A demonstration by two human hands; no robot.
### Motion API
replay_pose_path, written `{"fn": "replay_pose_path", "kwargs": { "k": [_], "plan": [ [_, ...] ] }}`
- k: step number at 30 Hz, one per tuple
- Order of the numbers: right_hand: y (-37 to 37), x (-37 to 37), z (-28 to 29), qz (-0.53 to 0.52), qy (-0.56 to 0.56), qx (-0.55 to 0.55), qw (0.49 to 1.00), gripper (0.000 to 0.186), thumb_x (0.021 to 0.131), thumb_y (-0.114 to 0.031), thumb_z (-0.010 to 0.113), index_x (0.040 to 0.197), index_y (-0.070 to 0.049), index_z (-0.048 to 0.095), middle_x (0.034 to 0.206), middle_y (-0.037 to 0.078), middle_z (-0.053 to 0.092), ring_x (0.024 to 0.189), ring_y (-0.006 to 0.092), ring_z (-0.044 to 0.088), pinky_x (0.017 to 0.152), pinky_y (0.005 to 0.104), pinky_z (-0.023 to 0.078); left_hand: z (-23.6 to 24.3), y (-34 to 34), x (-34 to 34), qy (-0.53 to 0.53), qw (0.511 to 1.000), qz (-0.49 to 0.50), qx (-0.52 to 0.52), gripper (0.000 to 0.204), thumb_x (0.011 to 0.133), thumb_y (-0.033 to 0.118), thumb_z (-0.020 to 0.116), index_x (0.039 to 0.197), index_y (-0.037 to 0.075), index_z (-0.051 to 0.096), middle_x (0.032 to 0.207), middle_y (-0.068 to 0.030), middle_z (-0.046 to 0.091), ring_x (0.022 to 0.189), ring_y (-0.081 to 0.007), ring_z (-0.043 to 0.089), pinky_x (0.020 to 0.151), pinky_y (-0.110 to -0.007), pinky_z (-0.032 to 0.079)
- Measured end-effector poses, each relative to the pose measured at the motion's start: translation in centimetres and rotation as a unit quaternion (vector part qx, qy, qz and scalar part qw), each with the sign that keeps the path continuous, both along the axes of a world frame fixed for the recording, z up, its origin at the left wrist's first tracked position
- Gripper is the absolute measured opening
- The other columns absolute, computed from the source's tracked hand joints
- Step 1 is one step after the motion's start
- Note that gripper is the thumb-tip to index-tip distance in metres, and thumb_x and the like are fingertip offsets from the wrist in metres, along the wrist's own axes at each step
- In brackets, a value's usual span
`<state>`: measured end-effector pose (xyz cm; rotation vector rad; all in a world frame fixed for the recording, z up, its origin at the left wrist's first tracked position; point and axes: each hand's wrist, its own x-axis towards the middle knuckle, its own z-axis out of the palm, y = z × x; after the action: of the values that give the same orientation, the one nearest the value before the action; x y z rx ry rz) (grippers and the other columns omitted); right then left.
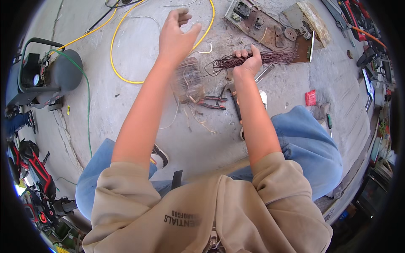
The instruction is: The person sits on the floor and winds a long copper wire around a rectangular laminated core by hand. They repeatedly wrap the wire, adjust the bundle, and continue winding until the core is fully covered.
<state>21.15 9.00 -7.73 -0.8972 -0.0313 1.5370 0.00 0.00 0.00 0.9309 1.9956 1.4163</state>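
Observation:
My right hand [249, 63] is closed around a long bundle of thin dark reddish-brown wire [280, 57], whose loose loops stick out to the left. Further left, my left hand [178, 36] is raised with its thumb apart from bent fingers, and no held thing shows in it. Below it on the concrete sits a wound coil of wire [189, 82], partly behind my left forearm. Pliers with red and black handles [213, 102] lie beside the coil. A hammer [230, 86] lies near my right forearm, which covers part of it.
An air compressor [63, 71] stands at the left, with a green hose [87, 105] trailing from it. A yellow hose [112, 55] loops behind the coil. Dismantled rusty metal parts [270, 29] lie far right. Nearer are a red item [310, 98] and a green-handled screwdriver [329, 121].

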Motion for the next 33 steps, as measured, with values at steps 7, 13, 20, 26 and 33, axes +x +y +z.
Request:
{"fn": "replay_pose_path", "kwargs": {
  "k": [7, 13, 20, 26, 33],
  "plan": [
    [-0.6, -1.4, -3.3, -0.093, -0.042, -0.115, 0.988, 0.024, 0.087, -0.016, 0.054, 0.073, -0.009, 0.035, 0.056, 0.004, 0.037, 0.046, 0.0179, 0.035, 0.048, 0.0364, 0.037, -16.3, -10.2, -1.5, -0.465, 0.868, 0.123, -0.126, 0.036, 0.093, 0.012, 0.053, 0.122, -0.009, 0.05, 0.108, -0.0148, 0.062, 0.096, -0.0192, 0.06, 0.08, -0.03, 0.051],
    [-2.7, -2.2, -6.7, -0.076, -0.05, -0.131, 0.987, 0.018, 0.086, -0.013, 0.053, 0.078, -0.008, 0.037, 0.056, 0.003, 0.037, 0.048, 0.0173, 0.037, 0.048, 0.0357, 0.038, -18.1, -10.4, 0.5, -0.35, 0.918, -0.042, -0.179, 0.034, 0.091, 0.002, 0.054, 0.124, -0.006, 0.054, 0.111, -0.0117, 0.064, 0.096, -0.0174, 0.062, 0.083, -0.031, 0.05],
    [-3.3, -2.4, -8.5, -0.045, -0.004, -0.156, 0.987, 0.016, 0.087, -0.011, 0.049, 0.08, -0.01, 0.035, 0.059, 0.003, 0.037, 0.049, 0.0185, 0.037, 0.059, 0.0404, 0.044, -15.9, -10.9, 0.3, -0.287, 0.928, -0.118, -0.205, 0.036, 0.084, 0.004, 0.058, 0.119, -0.006, 0.06, 0.111, -0.0147, 0.066, 0.101, -0.0206, 0.06, 0.087, -0.034, 0.046],
    [-5.7, -2.0, -8.4, 0.047, 0.012, -0.1, 0.994, 0.013, 0.086, -0.014, 0.063, 0.084, -0.008, 0.053, 0.068, 0.005, 0.053, 0.065, 0.0213, 0.052, 0.068, 0.039, 0.046, -18.5, -11.5, -0.2, -0.281, 0.921, -0.136, -0.234, 0.037, 0.083, 0.009, 0.061, 0.118, -0.004, 0.062, 0.112, -0.0138, 0.067, 0.101, -0.02, 0.061, 0.089, -0.034, 0.046],
    [-8.5, -3.7, -7.4, 0.246, 0.039, -0.096, 0.964, 0.013, 0.084, -0.015, 0.07, 0.089, -0.004, 0.064, 0.086, 0.009, 0.066, 0.087, 0.0235, 0.061, 0.088, 0.0393, 0.047, -16.2, -9.4, 0.1, -0.209, 0.918, -0.141, -0.308, 0.03, 0.084, 0.004, 0.065, 0.112, -0.004, 0.064, 0.108, -0.0101, 0.067, 0.096, -0.0161, 0.061, 0.088, -0.032, 0.047]
  ]
}}
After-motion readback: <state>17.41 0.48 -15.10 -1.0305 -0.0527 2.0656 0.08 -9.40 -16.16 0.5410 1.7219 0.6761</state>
